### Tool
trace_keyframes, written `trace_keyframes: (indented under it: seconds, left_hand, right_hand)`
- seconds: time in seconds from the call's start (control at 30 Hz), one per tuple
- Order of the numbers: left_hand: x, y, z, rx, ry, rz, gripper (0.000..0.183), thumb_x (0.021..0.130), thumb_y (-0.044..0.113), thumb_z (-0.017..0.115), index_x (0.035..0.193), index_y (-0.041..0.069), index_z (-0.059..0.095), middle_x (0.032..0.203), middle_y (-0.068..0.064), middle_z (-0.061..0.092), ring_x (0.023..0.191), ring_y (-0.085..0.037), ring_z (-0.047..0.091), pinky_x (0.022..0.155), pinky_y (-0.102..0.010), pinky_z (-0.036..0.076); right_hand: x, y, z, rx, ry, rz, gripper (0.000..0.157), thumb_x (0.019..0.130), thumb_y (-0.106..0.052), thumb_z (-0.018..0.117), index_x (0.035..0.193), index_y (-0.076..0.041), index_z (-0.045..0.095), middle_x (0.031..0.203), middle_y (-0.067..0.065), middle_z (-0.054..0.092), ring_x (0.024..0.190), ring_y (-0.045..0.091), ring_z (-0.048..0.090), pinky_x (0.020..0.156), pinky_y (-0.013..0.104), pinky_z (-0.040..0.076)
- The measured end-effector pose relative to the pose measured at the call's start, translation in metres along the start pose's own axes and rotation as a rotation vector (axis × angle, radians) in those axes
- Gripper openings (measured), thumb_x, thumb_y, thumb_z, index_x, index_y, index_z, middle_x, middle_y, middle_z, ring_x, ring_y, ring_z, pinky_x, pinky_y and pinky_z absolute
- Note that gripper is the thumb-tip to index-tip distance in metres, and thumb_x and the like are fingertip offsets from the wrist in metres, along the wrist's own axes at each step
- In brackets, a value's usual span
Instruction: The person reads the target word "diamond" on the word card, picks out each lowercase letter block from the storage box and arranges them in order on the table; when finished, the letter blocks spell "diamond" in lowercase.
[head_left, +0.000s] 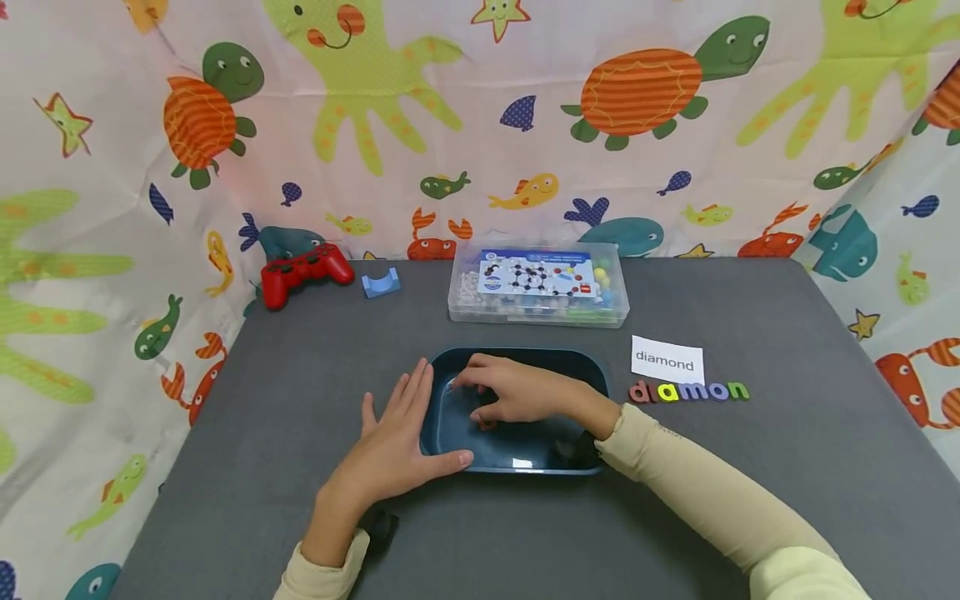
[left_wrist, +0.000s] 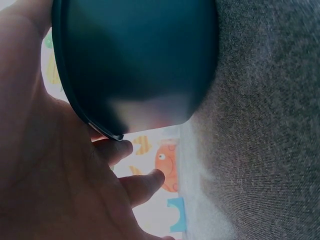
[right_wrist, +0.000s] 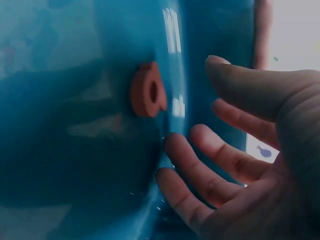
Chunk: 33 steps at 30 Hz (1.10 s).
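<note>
A dark blue-green plastic tray [head_left: 540, 463] lies on the table. My left hand [head_left: 396, 454] rests against its left side, fingers straight and thumb over the near rim. In the left wrist view, the tray's outer wall [left_wrist: 135, 60] lies beside the palm. My right hand [head_left: 525, 390] reaches inside the tray with fingers spread and slightly bent. Just below its thumb, a small reddish-orange letter [right_wrist: 140, 95] lies on the tray floor. It is shaped like an "a" or "d", and the right wrist view shows the fingers apart from it.
Right of the tray, colored letters [head_left: 692, 392] spell "diamon" under a white card [head_left: 667, 358] printed "diamond". Behind stands a clear plastic box [head_left: 538, 312] of molecule-model parts. A red game controller [head_left: 307, 271] and a light-blue curved block [head_left: 381, 284] lie back left.
</note>
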<state>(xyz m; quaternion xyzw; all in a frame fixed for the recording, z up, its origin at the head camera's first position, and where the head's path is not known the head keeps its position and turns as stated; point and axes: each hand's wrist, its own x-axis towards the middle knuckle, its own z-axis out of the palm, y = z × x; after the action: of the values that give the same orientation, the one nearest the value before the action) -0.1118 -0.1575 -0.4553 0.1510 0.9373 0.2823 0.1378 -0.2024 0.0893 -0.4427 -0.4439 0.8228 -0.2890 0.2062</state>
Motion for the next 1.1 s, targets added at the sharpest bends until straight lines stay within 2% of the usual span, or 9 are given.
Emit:
trace_keyframes:
  seconds: [0.13,0.33,0.83,1.1]
  left_hand:
    - [-0.0002,0.0004,-0.0007,0.008,-0.006,0.000,0.127,0.086,0.081,0.068,0.174,0.015,0.005,0.180,0.001,-0.004,0.164,-0.036,0.002,0.114,-0.083,-0.009]
    - [0.0001,0.0007,-0.0013,0.014,-0.009,0.003,0.126,0.087,0.079,0.070,0.174,0.014,0.005,0.180,0.000,-0.003,0.164,-0.037,0.002,0.114,-0.083,-0.008]
    - [0.0006,-0.0006,-0.0020,0.005,-0.015,0.000,0.127,0.086,0.081,0.069,0.174,0.014,0.006,0.180,-0.002,-0.003,0.164,-0.038,0.002,0.114,-0.083,-0.009]
    - [-0.0009,0.0002,-0.0032,0.013,-0.006,0.002,0.128,0.086,0.081,0.069,0.173,0.013,0.006,0.180,-0.002,-0.003,0.164,-0.039,0.003,0.114,-0.083,-0.008]
  right_hand:
    - [-0.0002,0.0007,0.0050,-0.038,-0.021,-0.004,0.045,0.103,-0.021,0.075,0.143,-0.005,0.063,0.129,0.008,0.057,0.107,0.020,0.058,0.097,0.034,0.054]
    - [0.0013,-0.0015,0.0075,-0.036,-0.037,-0.005,0.044,0.102,-0.018,0.077,0.141,-0.003,0.064,0.124,0.009,0.055,0.100,0.019,0.056,0.090,0.032,0.053]
    - [0.0043,-0.0002,0.0093,-0.141,-0.062,0.017,0.029,0.101,-0.021,0.079,0.126,-0.011,0.068,0.117,0.002,0.053,0.097,0.014,0.053,0.085,0.031,0.050]
    - [0.0058,0.0024,0.0107,-0.180,-0.047,-0.034,0.020,0.101,-0.022,0.079,0.113,-0.011,0.068,0.116,0.004,0.055,0.095,0.015,0.052,0.082,0.031,0.050]
